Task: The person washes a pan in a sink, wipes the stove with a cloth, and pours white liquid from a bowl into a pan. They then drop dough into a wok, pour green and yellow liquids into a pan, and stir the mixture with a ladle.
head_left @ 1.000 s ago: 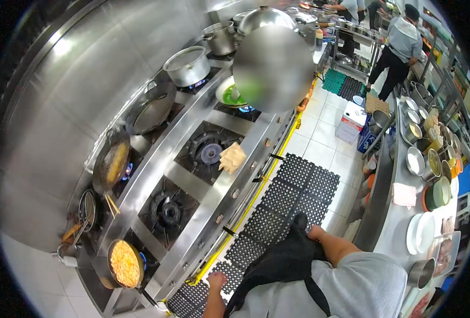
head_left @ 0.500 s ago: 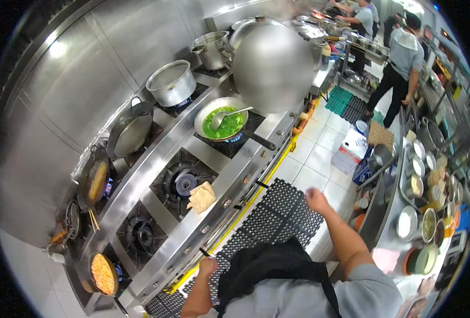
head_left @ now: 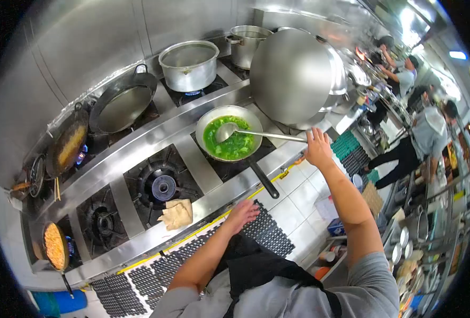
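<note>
On the front burner, a pan holds bright green leafy food in liquid. A metal ladle lies across it, bowl in the food, its handle reaching over the rim to the right. My right hand has its fingers closed round the end of that handle. Below the pan's black handle, my left hand is held with its fingers apart and nothing in it. A folded beige cloth rests on the stove edge, left of my left hand.
A pot stands over a blue flame, with a taller pot behind. Woks line the back left. A small pan of orange food sits front left. A person stands at the right, others farther back.
My right hand has moved up to the ladle and taken its handle. My left hand has risen toward the pan handle and opened. The view has turned and come nearer the stove.
</note>
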### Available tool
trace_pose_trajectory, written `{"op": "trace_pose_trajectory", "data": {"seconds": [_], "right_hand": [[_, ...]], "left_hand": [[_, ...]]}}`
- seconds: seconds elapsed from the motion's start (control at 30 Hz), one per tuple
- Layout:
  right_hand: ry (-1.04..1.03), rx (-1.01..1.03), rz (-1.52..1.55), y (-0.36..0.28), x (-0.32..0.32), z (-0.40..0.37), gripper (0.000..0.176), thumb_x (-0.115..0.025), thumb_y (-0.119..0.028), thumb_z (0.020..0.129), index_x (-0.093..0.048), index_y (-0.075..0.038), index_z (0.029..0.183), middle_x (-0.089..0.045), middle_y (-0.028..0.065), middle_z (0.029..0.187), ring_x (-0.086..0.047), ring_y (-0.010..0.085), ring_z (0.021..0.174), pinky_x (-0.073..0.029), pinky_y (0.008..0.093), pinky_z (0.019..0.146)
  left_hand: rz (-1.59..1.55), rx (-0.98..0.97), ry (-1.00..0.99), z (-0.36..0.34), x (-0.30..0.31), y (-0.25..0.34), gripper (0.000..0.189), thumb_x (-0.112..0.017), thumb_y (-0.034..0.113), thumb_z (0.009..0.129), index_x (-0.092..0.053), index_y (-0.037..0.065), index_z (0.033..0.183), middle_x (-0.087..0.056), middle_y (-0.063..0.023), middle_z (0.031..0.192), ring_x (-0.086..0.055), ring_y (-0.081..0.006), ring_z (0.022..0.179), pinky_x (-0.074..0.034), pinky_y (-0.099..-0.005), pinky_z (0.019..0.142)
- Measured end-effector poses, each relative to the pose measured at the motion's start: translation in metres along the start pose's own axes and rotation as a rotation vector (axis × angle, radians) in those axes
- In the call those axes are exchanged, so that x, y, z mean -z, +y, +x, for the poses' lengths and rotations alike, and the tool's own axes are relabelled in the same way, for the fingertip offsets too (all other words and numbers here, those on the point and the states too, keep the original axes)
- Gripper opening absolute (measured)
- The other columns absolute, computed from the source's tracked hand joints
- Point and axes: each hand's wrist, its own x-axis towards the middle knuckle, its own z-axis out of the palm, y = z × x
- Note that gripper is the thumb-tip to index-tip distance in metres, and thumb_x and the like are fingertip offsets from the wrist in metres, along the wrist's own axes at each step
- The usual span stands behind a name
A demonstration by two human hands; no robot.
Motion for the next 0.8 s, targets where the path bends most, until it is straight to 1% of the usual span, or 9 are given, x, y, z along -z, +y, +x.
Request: {"op": "trace_pose_trajectory", "data": {"seconds": [0.07, 0.17, 0.2, 0.27, 0.33, 0.43, 0.47, 0.57, 0.8], "right_hand": [[-0.239, 0.017, 0.014, 0.003, -0.017, 0.021, 0.063, -0.068, -0.028, 0.077, -0.045, -0.006, 0.132, -0.055, 0.0157, 0.124, -0.048, 0.0329, 0.122, -0.04, 0.0467, 0.1], [-0.539, 0.026, 0.2, 0.012, -0.03, 0.048, 0.051, -0.066, -0.029, 0.079, -0.051, -0.007, 0.123, -0.064, 0.0174, 0.103, -0.061, 0.0366, 0.101, -0.048, 0.0486, 0.087], [-0.523, 0.144, 0.305, 0.02, -0.03, 0.052, 0.036, -0.063, -0.026, 0.081, -0.055, -0.006, 0.11, -0.065, 0.0207, 0.084, -0.065, 0.0408, 0.083, -0.052, 0.0504, 0.074], [-0.482, 0.163, 0.333, 0.027, -0.025, 0.053, 0.03, -0.061, -0.024, 0.081, -0.055, -0.005, 0.104, -0.065, 0.0226, 0.082, -0.064, 0.0423, 0.081, -0.051, 0.0513, 0.073], [-0.469, 0.14, 0.405, 0.035, -0.026, 0.051, 0.024, -0.059, -0.02, 0.082, -0.054, -0.003, 0.097, -0.063, 0.0251, 0.079, -0.062, 0.0449, 0.077, -0.05, 0.0532, 0.07], [-0.529, 0.137, 0.642, 0.056, -0.048, 0.033, 0.021, -0.057, -0.016, 0.083, -0.05, 0.0, 0.094, -0.062, 0.0289, 0.076, -0.06, 0.049, 0.074, -0.047, 0.0565, 0.069], [-0.549, 0.152, 0.705, 0.062, -0.048, 0.034, 0.021, -0.057, -0.016, 0.084, -0.049, 0.002, 0.094, -0.061, 0.0301, 0.077, -0.059, 0.0499, 0.074, -0.047, 0.0561, 0.07], [-0.59, 0.182, 0.79, 0.074, -0.042, 0.048, 0.023, -0.056, -0.016, 0.086, -0.048, 0.004, 0.094, -0.06, 0.0321, 0.078, -0.058, 0.0514, 0.076, -0.046, 0.0555, 0.07], [-0.594, 0.256, 0.792, 0.088, -0.047, 0.096, 0.028, -0.055, -0.017, 0.087, -0.048, 0.008, 0.097, -0.06, 0.0339, 0.082, -0.058, 0.0515, 0.083, -0.046, 0.0548, 0.075]], "left_hand": [[-0.133, 0.001, 0.029, 0.043, -0.038, 0.022, 0.048, -0.057, 0.046, 0.093, -0.05, 0.009, 0.122, -0.06, -0.0175, 0.121, -0.054, -0.0284, 0.119, -0.045, -0.0419, 0.095], [-0.551, 0.06, -0.047, 0.081, -0.076, 0.05, 0.036, -0.056, 0.042, 0.094, -0.055, 0.008, 0.105, -0.064, -0.0142, 0.099, -0.061, -0.0281, 0.089, -0.048, -0.0417, 0.082], [-0.558, 0.048, -0.033, 0.092, -0.078, 0.045, 0.033, -0.056, 0.041, 0.094, -0.053, 0.009, 0.101, -0.06, -0.0111, 0.087, -0.057, -0.0255, 0.077, -0.047, -0.0404, 0.075], [-0.523, 0.066, 0.077, 0.1, -0.081, 0.041, 0.027, -0.056, 0.035, 0.095, -0.049, 0.01, 0.089, -0.044, -0.0026, 0.062, -0.045, -0.0185, 0.056, -0.042, -0.0368, 0.058], [-0.336, 0.104, 0.161, 0.082, -0.066, 0.053, 0.029, -0.06, 0.028, 0.093, -0.045, 0.012, 0.074, -0.039, -0.0015, 0.055, -0.042, -0.0176, 0.046, -0.039, -0.0361, 0.048], [-0.093, 0.189, 0.165, 0.03, -0.019, 0.091, 0.031, -0.06, 0.029, 0.093, -0.045, 0.012, 0.072, -0.037, 0.0018, 0.054, -0.034, -0.0137, 0.041, -0.034, -0.032, 0.042], [0.018, 0.033, 0.387, 0.026, -0.032, 0.091, 0.031, -0.061, 0.03, 0.093, -0.045, 0.009, 0.076, -0.037, 0.0013, 0.053, -0.036, -0.0133, 0.041, -0.035, -0.0317, 0.039], [-0.039, -0.007, 0.561, 0.056, -0.093, 0.078, 0.031, -0.062, 0.027, 0.093, -0.043, 0.007, 0.079, -0.038, 0.0004, 0.053, -0.039, -0.0133, 0.041, -0.038, -0.032, 0.039], [-0.251, -0.056, 0.418, 0.058, -0.107, 0.077, 0.035, -0.059, 0.029, 0.095, -0.041, 0.011, 0.072, -0.036, 0.0009, 0.052, -0.035, -0.0126, 0.039, -0.03, -0.0298, 0.038]]}}
